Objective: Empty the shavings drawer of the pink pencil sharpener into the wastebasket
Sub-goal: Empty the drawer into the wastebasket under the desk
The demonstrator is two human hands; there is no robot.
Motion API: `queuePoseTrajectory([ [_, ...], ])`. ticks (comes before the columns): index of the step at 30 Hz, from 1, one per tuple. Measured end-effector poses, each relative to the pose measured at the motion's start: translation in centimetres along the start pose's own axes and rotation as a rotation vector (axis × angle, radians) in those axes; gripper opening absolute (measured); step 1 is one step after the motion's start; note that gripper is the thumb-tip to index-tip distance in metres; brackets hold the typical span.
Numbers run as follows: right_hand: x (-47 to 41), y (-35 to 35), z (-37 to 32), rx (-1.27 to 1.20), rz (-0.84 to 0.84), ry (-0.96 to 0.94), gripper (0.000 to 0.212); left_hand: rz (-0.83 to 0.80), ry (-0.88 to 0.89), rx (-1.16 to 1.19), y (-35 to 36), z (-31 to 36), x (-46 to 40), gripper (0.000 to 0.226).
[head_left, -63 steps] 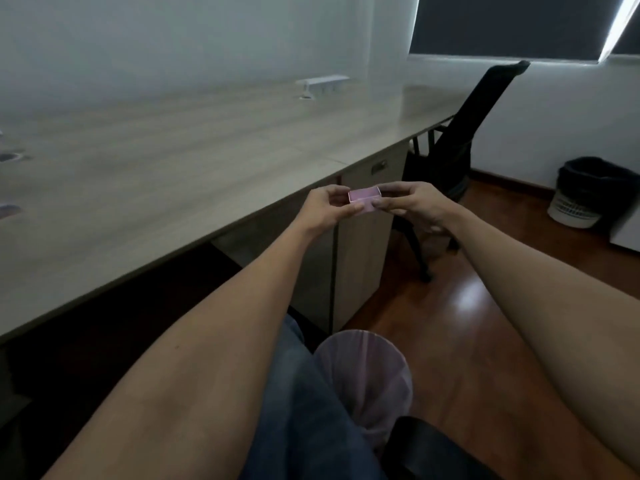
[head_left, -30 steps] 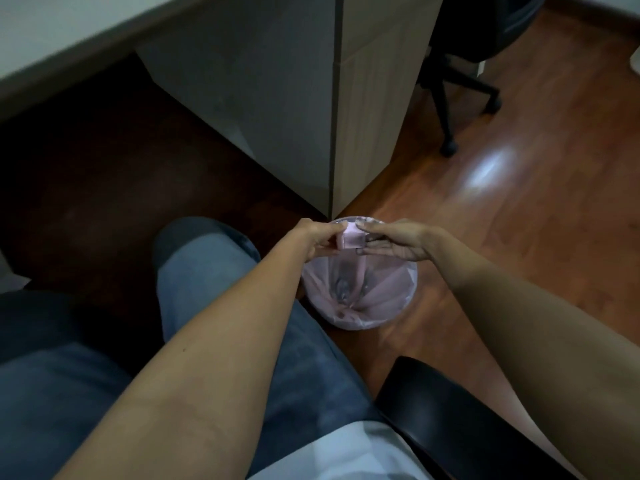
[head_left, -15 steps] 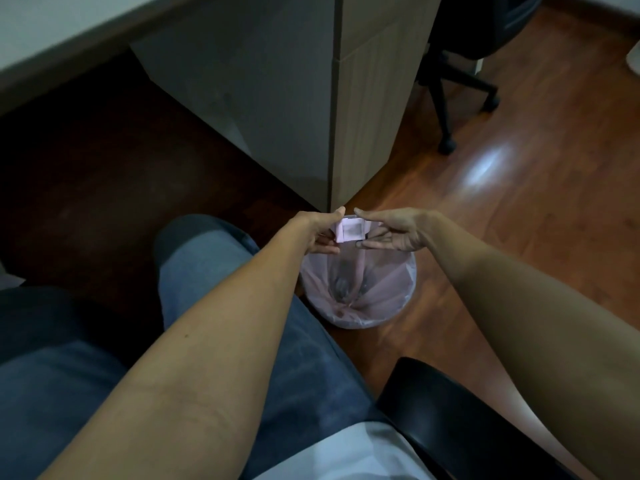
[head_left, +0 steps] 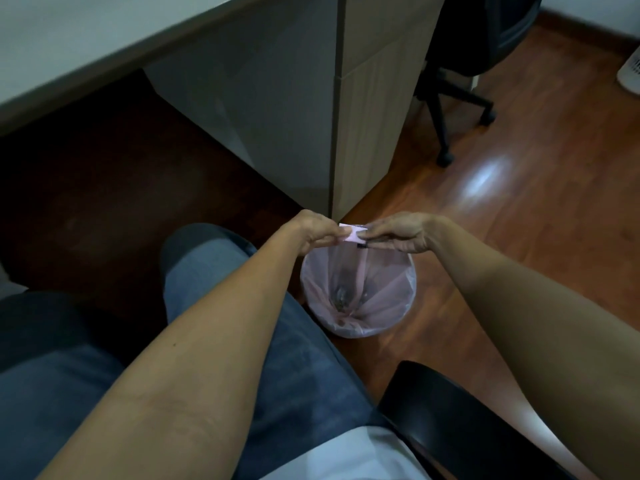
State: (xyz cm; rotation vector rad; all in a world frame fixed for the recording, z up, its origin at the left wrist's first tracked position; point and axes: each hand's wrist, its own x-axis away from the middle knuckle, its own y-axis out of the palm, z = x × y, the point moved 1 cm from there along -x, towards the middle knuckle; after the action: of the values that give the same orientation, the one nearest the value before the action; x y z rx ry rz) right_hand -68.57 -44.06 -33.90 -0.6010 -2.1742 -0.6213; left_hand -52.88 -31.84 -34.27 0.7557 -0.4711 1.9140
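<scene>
The small pink pencil sharpener (head_left: 352, 233) hangs above the far rim of the wastebasket (head_left: 398, 320), a round bin lined with a pink bag and holding some dark shavings at the bottom. My left hand (head_left: 313, 233) pinches the sharpener's left end. My right hand (head_left: 398, 233) grips its right side, where a dark part shows under the fingers. I cannot tell whether the drawer is pulled out, since my fingers hide most of it.
A wooden desk cabinet (head_left: 367, 109) stands just behind the basket, under the desk edge (head_left: 104, 57). A black office chair base (head_left: 450, 109) is at the back right. My knee (head_left: 207, 258) and a black chair arm (head_left: 467, 420) flank the basket.
My head tilted down from the desk to the floor, and both hands carried the sharpener down over the basket. In the last half second my hands drew slightly apart at the sharpener.
</scene>
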Motion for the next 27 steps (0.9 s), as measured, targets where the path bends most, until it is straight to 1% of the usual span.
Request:
queuePoseTrajectory([
  [2,0.7,0.2,-0.6,0.033,0.012,-0.048,0.03,0.004,0.061,-0.021,0.0,0.4,0.1,0.051],
  [6,2.3,0.6,-1.8,0.123,0.138,-0.217,0.047,0.026,0.179,-0.112,0.1,1.7,0.7,0.066],
  [7,2.8,0.8,-2.3,0.157,0.166,-0.27,0.047,0.032,0.22,-0.134,0.1,2.4,1.1,0.068],
  [9,3.6,0.8,-3.4,0.197,0.222,-0.379,0.046,0.043,0.313,-0.16,0.3,4.0,1.8,0.068],
  [12,5.6,1.0,-5.5,0.227,0.274,-0.516,0.053,0.054,0.436,-0.143,0.3,6.7,3.6,0.062],
  [14,7.2,1.4,-7.5,0.283,0.299,-0.591,0.057,0.055,0.51,-0.192,0.4,9.2,5.3,0.063],
  [16,9.3,1.8,-10.5,0.318,0.309,-0.65,0.057,0.066,0.571,-0.203,0.4,12.3,6.5,0.062],
  [18,12.8,2.6,-14.2,0.323,0.3,-0.742,0.057,0.112,0.675,-0.185,-0.2,16.4,8.7,0.06],
  [20,14.5,2.9,-16.1,0.341,0.288,-0.792,0.056,0.12,0.736,-0.193,-0.2,18.6,9.8,0.06],
  [22,15.3,2.9,-17.0,0.382,0.286,-0.804,0.053,0.113,0.771,-0.237,-0.3,19.7,10.3,0.06],
  [24,16.7,3.3,-18.4,0.373,0.288,-0.824,0.049,0.128,0.8,-0.244,-0.5,21.4,11.6,0.06],
  [27,20.1,4.8,-21.6,0.363,0.26,-0.909,0.044,0.142,0.884,-0.283,-1.2,25.2,14.6,0.06],
])
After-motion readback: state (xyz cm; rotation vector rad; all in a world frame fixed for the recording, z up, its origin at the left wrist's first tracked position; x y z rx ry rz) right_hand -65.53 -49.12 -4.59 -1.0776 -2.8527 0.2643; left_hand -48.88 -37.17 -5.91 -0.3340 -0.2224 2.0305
